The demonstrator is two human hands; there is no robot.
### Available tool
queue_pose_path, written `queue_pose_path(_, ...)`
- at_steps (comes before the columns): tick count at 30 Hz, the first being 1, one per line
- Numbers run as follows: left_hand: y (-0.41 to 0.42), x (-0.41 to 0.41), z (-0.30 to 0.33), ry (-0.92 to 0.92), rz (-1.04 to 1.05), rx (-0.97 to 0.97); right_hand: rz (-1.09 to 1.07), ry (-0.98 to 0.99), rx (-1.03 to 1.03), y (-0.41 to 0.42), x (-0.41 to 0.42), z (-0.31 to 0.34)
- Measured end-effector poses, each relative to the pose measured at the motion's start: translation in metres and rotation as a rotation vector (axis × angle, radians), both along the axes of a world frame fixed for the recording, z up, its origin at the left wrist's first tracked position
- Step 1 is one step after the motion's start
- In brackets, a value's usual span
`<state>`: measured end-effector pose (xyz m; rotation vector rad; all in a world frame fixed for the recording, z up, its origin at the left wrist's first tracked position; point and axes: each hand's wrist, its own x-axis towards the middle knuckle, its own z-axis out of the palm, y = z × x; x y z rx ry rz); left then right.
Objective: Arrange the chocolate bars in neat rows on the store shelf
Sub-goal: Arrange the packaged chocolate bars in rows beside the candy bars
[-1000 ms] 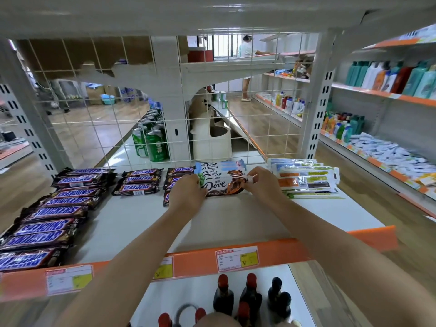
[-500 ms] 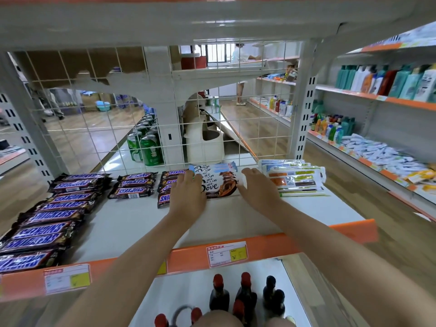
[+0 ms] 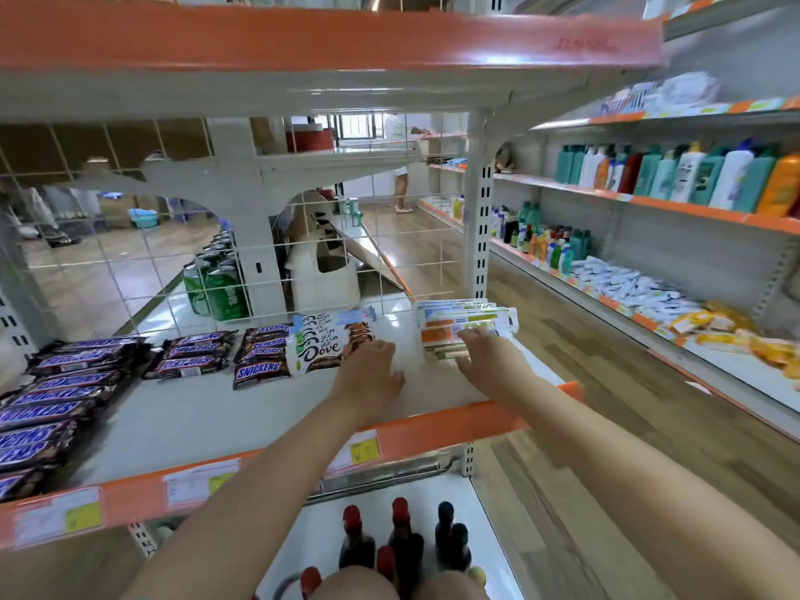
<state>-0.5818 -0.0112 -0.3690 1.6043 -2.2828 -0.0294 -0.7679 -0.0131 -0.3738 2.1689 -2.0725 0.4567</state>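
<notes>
Along the left edge of the white shelf (image 3: 182, 422), Snickers bars (image 3: 47, 409) lie overlapped in a column running front to back, labels up so a shopper can read them. Two shorter Snickers stacks (image 3: 190, 355) sit further in, near the wire grid back, squared into rows. Next comes the Dove stack (image 3: 331, 339), fanned slightly and touching the Snickers pile beside it. The left hand (image 3: 372, 374) rests flat on bare shelf just right of the Dove bars, fingers loosely spread and holding nothing. The right hand (image 3: 491, 361) reaches onto the orange-and-white packets (image 3: 467, 326), fingers apart and lying over their front edge, probably to square that pile against its neighbours.
</notes>
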Motion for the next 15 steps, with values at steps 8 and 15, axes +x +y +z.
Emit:
queue_pose_path(8, 0.001, -0.038, 0.000, -0.003, -0.035, 0.048, -0.035, 0.012, 0.016, 0.011, -0.048, 0.001)
queue_pose_path(15, -0.008, -0.057, -0.004, 0.012, -0.057, 0.042, -0.019, 0.008, 0.050, 0.004, -0.066, 0.001)
